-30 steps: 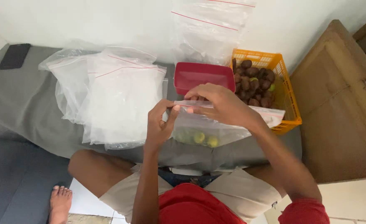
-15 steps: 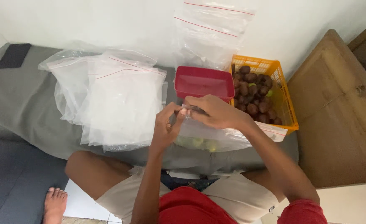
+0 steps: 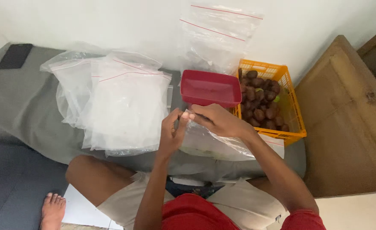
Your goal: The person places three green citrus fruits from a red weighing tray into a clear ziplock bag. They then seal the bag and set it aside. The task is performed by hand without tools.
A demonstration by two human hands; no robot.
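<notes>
My left hand (image 3: 172, 133) and my right hand (image 3: 220, 121) meet at the top edge of a clear zip bag (image 3: 222, 145) lying on the grey mattress in front of me. Both pinch that edge between thumb and fingers. The bag holds a few small yellow-green fruits, mostly hidden under my right hand and forearm. Just beyond my hands stands a red rectangular container (image 3: 209, 87).
An orange plastic basket (image 3: 291, 111) of dark brown fruits sits to the right of the red container. A pile of empty clear zip bags (image 3: 120, 106) lies to the left; more lean on the wall (image 3: 218, 36). A black phone (image 3: 14, 56) lies far left. A wooden panel (image 3: 350, 123) stands at right.
My hands have slid left along the bag's top edge and come closer together. The bag has sunk flatter onto the mattress, and the fruits inside are now largely covered.
</notes>
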